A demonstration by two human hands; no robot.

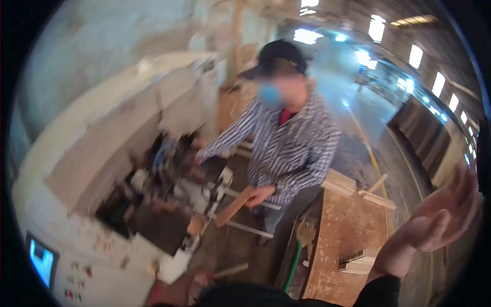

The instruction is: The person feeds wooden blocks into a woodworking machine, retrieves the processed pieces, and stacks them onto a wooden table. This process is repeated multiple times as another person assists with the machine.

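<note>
My right hand [445, 217] is raised at the right edge, fingers stretched out and nothing in it. Below it, near the wrist, a small stack of wood pieces with comb-like cut ends [358, 262] lies on the worn wooden table [353, 225]. At the bottom, my left hand [199, 281] is blurred and partly cut off, closed round the end of a pale wooden strip [231, 270]. Across from me a co-worker [291, 138] in a striped shirt and cap holds a brown wooden board [234, 206] in one hand and reaches into the machine with the other.
A large pale machine [128, 123] fills the left, with a lit screen [42, 262] and buttons on its panel. Metal rails [249, 228] stick out towards the co-worker. More wood strips [340, 182] lie at the table's far end. A green handle [293, 268] leans beside the table.
</note>
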